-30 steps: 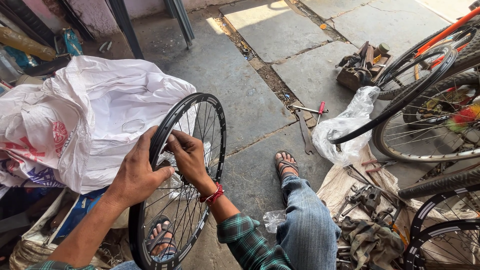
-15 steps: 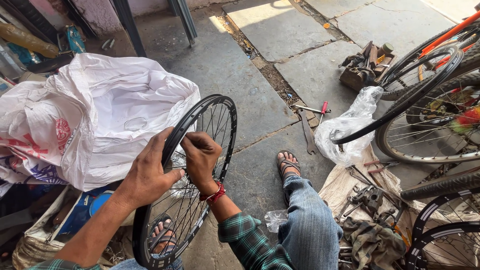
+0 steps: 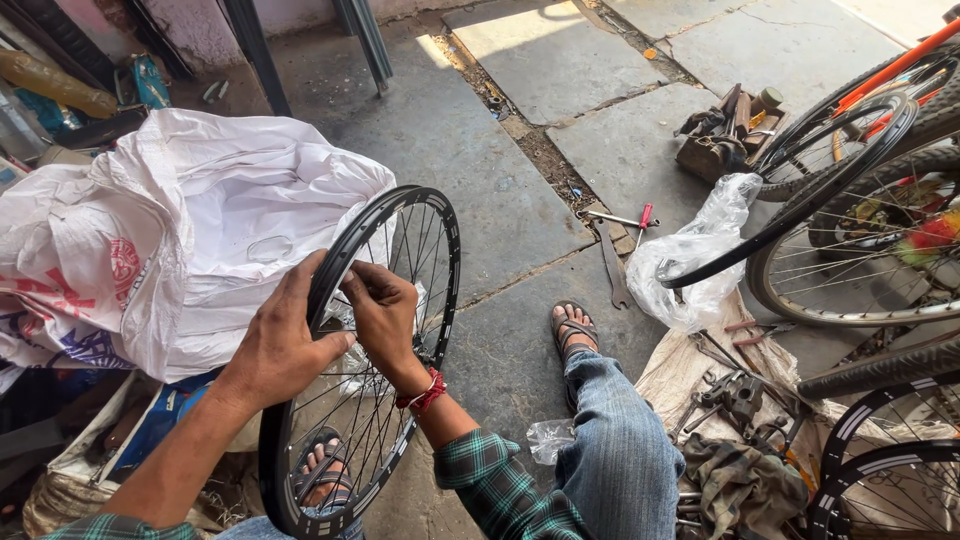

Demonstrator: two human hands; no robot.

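Between the person's knees, upright on the stone floor (image 3: 520, 200), stands a black spoked wheel rim (image 3: 440, 250). Since a second ago it has swung a little to the right and shows more of its open face, while both hands have kept their places on its upper left arc, so the work at that one spot goes on. The left hand (image 3: 285, 345) wraps the rim from outside, clenched on it; the right hand (image 3: 385, 315) pinches something small at the rim's inner edge, too small to tell. Behind the rim, toward the floor's left edge, slumps a big white sack (image 3: 200, 230) with red printing. Right of the outstretched leg lies a crumpled clear plastic bag (image 3: 695, 260), with other bicycle wheels (image 3: 850, 250) along the right edge.
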